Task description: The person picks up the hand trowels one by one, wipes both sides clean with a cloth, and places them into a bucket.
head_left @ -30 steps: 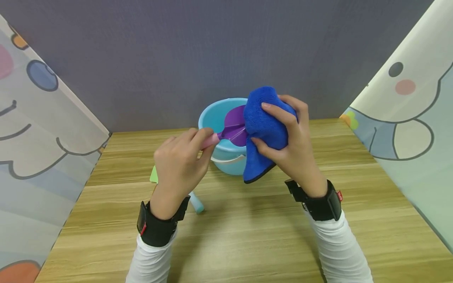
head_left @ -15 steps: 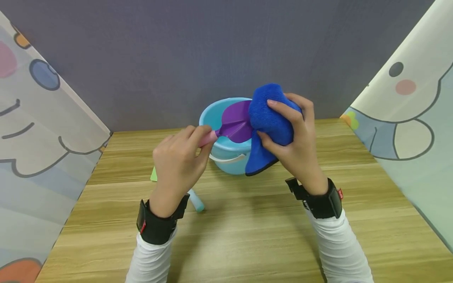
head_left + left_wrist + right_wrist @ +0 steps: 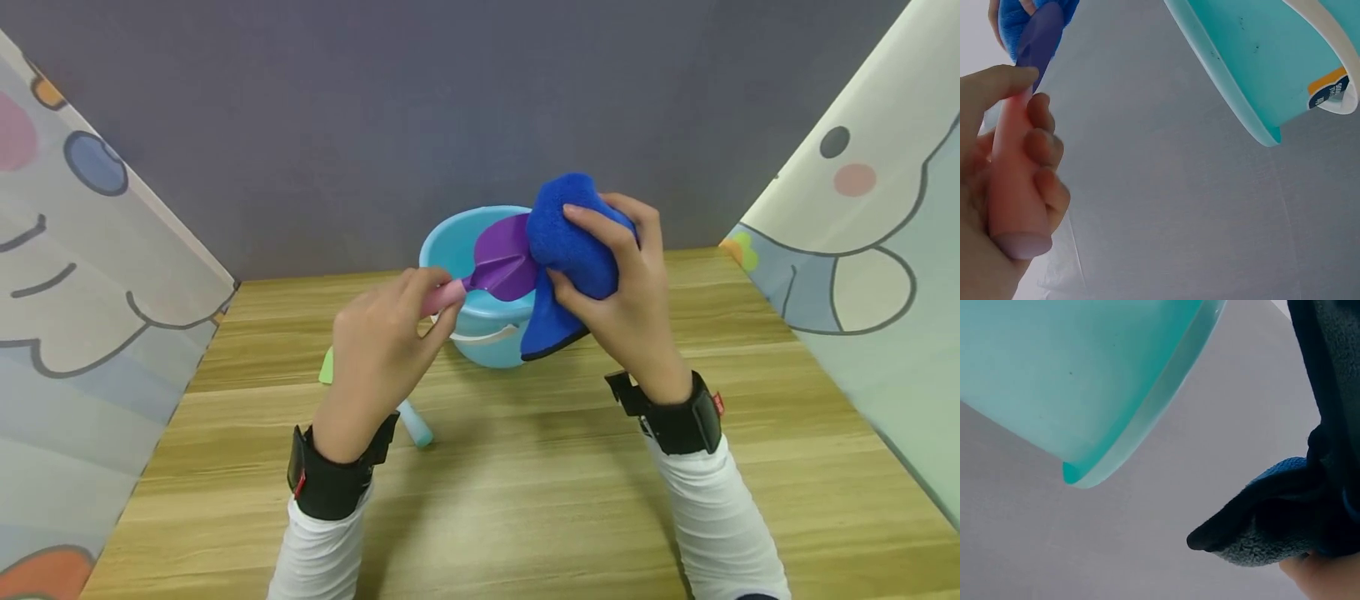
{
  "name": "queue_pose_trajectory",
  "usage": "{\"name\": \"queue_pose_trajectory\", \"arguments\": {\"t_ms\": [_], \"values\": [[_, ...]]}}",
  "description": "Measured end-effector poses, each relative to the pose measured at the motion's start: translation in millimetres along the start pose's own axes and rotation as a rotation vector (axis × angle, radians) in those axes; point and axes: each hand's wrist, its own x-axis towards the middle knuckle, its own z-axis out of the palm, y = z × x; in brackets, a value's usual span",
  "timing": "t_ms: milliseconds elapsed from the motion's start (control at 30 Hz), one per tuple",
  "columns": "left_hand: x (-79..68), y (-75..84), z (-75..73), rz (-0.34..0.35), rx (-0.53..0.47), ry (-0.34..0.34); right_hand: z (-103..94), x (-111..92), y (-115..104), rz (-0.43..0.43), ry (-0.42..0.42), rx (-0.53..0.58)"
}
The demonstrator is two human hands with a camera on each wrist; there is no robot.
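Observation:
My left hand [image 3: 378, 350] has its fingers curled round the pink handle of a toy shovel [image 3: 502, 262], as the left wrist view also shows. The shovel's purple blade points right, above the mouth of a light blue bucket [image 3: 487, 346]. In my right hand [image 3: 630, 292] is a bunched blue cloth [image 3: 573, 242] with a dark edge. The cloth covers the right end of the blade, and one corner hangs down. In the right wrist view the cloth [image 3: 1272, 519] hides most of that hand.
The bucket, with its white handle [image 3: 487, 337], stands at the back of the wooden table [image 3: 525, 500] by a grey wall [image 3: 360, 150]. A pale blue-green handle [image 3: 415, 423] and a green piece [image 3: 327, 367] lie partly hidden under my left forearm and hand.
My right hand and the cloth have shifted a little right and up, baring more of the purple blade. My left hand has kept its grip on the shovel, with only slight movement.

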Motion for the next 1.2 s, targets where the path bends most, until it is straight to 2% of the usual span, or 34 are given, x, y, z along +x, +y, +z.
{"name": "queue_pose_trajectory", "arguments": {"t_ms": [167, 333, 467, 633, 733, 833, 933, 1000, 1200], "values": [[0.5, 4.1, -0.9, -0.021, -0.023, -0.092, -8.0, 2, 8, 0.006, 0.022, -0.048], [11.1, -1.9, 3.4, -0.109, -0.091, -0.244, -18.4, 7, 18, 0.034, 0.105, -0.114], [33.3, -10.2, 17.4, -0.147, -0.109, -0.34, -25.2, 11, 22, 0.054, 0.167, -0.13], [57.1, -21.3, 45.7, -0.112, -0.053, -0.451, -23.2, 13, 21, 0.071, 0.164, -0.129], [65.2, -27.1, 61.5, -0.123, -0.02, -0.57, -17.3, 13, 20, 0.075, 0.153, -0.114], [69.5, -32.5, 74.0, -0.165, -0.008, -0.735, -11.6, 14, 19, 0.073, 0.144, -0.101], [69.6, -37.6, 83.1, -0.17, 0.003, -0.876, -6.9, 14, 18, 0.068, 0.131, -0.093], [68.8, -40.5, 87.0, -0.16, 0.03, -0.924, -4.2, 15, 17, 0.067, 0.122, -0.087], [72.1, -44.3, 91.3, -0.168, 0.106, -0.981, 0.4, 17, 17, 0.048, 0.109, -0.08]]}}
